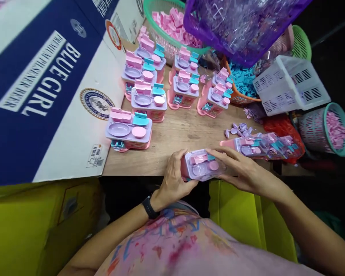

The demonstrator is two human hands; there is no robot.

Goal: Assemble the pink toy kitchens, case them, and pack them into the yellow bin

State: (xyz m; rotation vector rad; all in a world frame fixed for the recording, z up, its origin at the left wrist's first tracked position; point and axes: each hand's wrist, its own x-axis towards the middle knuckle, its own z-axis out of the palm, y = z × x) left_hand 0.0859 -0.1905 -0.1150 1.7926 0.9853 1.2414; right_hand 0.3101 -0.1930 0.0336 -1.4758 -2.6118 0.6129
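Observation:
Between my two hands, at the table's front edge, is a toy kitchen set (200, 168) with a lilac top, pink and teal parts and what looks like a clear plastic cover. My left hand (176, 174) grips its left end, thumb at the near side. Around the right end and the cover curl the fingers of my right hand (238, 168). To the right lies a row of similar toy kitchens (248, 148) under clear plastic. Nearest on the left stands an uncovered toy kitchen (128, 130) with a lilac pan and a pink round piece.
More toy kitchens (184, 86) stand in rows on the wooden table (172, 132). A large carton (60, 76) walls off the left. Behind are a green basket (175, 48) of pink parts, a purple crate (235, 53) of clear plastic and an orange basket (241, 100) of teal parts. Loose lilac pieces (241, 129) lie right.

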